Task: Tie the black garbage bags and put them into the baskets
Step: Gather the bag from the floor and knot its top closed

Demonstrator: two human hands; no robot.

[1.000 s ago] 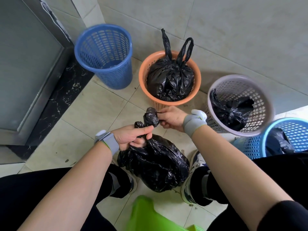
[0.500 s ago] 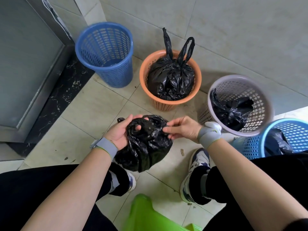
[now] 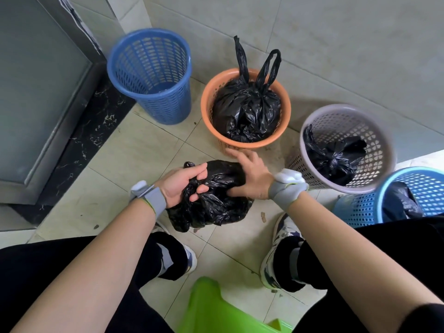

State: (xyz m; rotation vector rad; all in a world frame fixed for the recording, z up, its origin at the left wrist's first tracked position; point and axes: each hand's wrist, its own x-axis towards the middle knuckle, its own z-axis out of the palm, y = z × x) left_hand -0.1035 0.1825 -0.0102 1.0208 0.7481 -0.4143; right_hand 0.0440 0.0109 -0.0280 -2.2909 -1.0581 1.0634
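A crumpled black garbage bag [image 3: 211, 207] hangs above the floor tiles between my feet. My left hand [image 3: 183, 186] grips its bunched top from the left. My right hand [image 3: 249, 176] presses on its right side, fingers spread over the plastic. Beyond it stand four baskets: a dark blue one [image 3: 134, 75] that looks empty, an orange one [image 3: 206, 109] holding a bag [image 3: 247, 114] with two handles sticking up, a pale lilac one [image 3: 382, 145] holding a tied bag [image 3: 336, 159], and a light blue one [image 3: 355, 207] at the right with a bag [image 3: 398, 203] inside.
A tiled wall [image 3: 336, 44] runs behind the baskets. A grey metal door [image 3: 36, 92] with a black marble sill fills the left. A green plastic stool [image 3: 216, 311] sits under me, and my shoes [image 3: 276, 236] flank the bag.
The bag was lifted off the floor and turned onto its side. My right hand let go of the twisted neck and shifted onto the bag's side; my left hand regripped the top.
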